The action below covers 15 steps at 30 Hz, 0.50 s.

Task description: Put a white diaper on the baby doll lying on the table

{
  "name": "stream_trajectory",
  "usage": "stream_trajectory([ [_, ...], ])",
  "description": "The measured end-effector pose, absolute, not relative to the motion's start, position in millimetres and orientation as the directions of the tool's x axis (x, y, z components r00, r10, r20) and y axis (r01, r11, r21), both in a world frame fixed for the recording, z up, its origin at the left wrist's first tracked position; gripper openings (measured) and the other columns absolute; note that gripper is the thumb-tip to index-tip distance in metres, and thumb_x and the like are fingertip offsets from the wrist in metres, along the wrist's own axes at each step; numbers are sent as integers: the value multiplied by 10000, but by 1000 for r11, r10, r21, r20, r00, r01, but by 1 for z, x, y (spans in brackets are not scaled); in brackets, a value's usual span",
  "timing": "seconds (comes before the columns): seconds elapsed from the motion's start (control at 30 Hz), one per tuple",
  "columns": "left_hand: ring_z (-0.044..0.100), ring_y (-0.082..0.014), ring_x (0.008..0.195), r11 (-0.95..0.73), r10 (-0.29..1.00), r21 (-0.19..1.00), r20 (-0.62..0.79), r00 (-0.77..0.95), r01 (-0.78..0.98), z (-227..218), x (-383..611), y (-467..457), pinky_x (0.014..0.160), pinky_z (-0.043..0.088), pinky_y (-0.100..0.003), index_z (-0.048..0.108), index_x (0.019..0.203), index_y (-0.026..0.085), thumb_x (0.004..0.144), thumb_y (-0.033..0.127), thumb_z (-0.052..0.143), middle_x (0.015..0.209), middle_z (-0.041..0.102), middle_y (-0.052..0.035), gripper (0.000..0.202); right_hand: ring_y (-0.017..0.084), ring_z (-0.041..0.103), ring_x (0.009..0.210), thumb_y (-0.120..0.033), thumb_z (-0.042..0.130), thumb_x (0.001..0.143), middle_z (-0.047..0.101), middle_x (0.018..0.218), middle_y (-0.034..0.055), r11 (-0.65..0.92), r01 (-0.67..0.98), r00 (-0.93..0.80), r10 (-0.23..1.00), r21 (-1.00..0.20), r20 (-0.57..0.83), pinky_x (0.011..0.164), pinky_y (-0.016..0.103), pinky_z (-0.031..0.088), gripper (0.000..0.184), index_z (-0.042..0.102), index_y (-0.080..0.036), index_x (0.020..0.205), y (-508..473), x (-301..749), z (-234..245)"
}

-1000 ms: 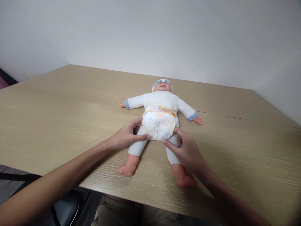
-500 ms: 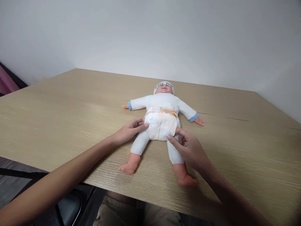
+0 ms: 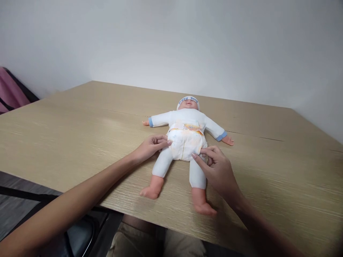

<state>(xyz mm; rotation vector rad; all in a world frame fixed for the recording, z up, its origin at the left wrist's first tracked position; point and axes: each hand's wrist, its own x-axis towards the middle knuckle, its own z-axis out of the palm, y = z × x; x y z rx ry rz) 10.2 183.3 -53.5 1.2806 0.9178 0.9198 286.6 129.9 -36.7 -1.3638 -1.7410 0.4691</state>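
A baby doll (image 3: 187,116) in a white suit with blue cuffs and a lettered white hat lies on its back, arms spread and feet toward me. Around its hips sits a white diaper (image 3: 183,144) with an orange printed waistband. On the left, my left hand (image 3: 154,145) pinches the diaper's edge between thumb and fingers at the doll's hip. My right hand (image 3: 214,165) grips the opposite edge near the leg opening, thumb on the front. The fingertips behind the diaper's edges are partly hidden.
The doll rests on a wide light wooden table (image 3: 80,142) with a thin seam across it. A pale wall (image 3: 171,46) rises behind. At the far left is a pink and black item (image 3: 13,89). A dark chair (image 3: 80,233) stands below the front edge.
Both hands keep hold of the diaper's edges. The doll's legs have come closer together, its right-side foot shifting left. The view has moved slightly.
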Motion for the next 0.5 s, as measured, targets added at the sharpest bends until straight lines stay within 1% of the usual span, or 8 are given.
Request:
stream_trajectory([
  [0.07, 482, -112, 599, 56, 949, 998, -43, 312, -33, -56, 9, 184, 553, 333, -273, 751, 916, 200, 876, 563, 886, 726, 655, 2, 390, 168, 512, 625, -604, 751, 961, 666, 858, 39, 330, 622, -58, 924, -710, 379, 631, 347, 433, 392, 811, -219, 920, 130, 286, -33],
  [0.17, 601, -152, 701, 14, 969, 1000, -13, 246, 0, -58, 9, 182, 632, 425, -293, 771, 998, 202, 863, 540, 906, 843, 759, -34, 388, 162, 510, 582, -601, 746, 965, 636, 727, -4, 310, 665, -41, 923, -680, 382, 618, 335, 406, 379, 777, -232, 882, 129, 290, -24],
  [0.23, 662, -182, 793, -71, 975, 997, 62, 215, 33, -60, 8, 182, 733, 485, -317, 757, 1044, 198, 923, 558, 847, 900, 785, -49, 390, 159, 498, 561, -596, 708, 993, 607, 664, -21, 309, 687, -10, 909, -657, 417, 616, 328, 398, 389, 724, -236, 845, 132, 299, -22],
  [0.3, 676, -197, 828, -189, 971, 978, 172, 169, 89, -62, 7, 185, 813, 504, -338, 713, 1044, 200, 1026, 586, 705, 865, 760, -38, 387, 168, 505, 575, -585, 652, 1028, 595, 654, -24, 320, 704, 14, 887, -634, 462, 638, 327, 418, 387, 676, -242, 851, 141, 313, -27],
  [0.37, 668, -211, 853, -312, 949, 926, 294, 112, 215, -64, 3, 194, 873, 506, -361, 660, 1034, 213, 1094, 573, 573, 872, 732, -33, 376, 201, 550, 651, -568, 607, 1048, 635, 724, 1, 339, 746, 21, 848, -574, 529, 720, 350, 472, 351, 660, -246, 916, 157, 332, -39],
  [0.4, 664, -223, 889, -370, 928, 873, 363, 85, 317, -65, 1, 201, 918, 504, -380, 644, 1040, 217, 1105, 552, 548, 921, 733, -45, 354, 228, 585, 724, -557, 594, 1048, 673, 798, 30, 349, 783, 14, 818, -515, 575, 792, 379, 497, 330, 664, -245, 967, 168, 341, -46],
  [0.47, 651, -267, 1041, -457, 861, 700, 503, 75, 549, -66, -3, 220, 1051, 471, -435, 639, 1114, 216, 1092, 506, 558, 1112, 743, -95, 302, 308, 648, 947, -525, 572, 1037, 742, 1018, 119, 352, 862, -26, 750, -365, 661, 960, 465, 500, 323, 676, -225, 1094, 192, 358, -58],
  [0.5, 630, -296, 1142, -477, 824, 596, 559, 93, 645, -67, -5, 231, 1123, 435, -464, 640, 1181, 211, 1075, 491, 576, 1228, 733, -123, 306, 348, 648, 1067, -516, 566, 1028, 747, 1149, 166, 340, 893, -55, 733, -295, 678, 1019, 502, 482, 362, 676, -205, 1178, 205, 364, -63],
])
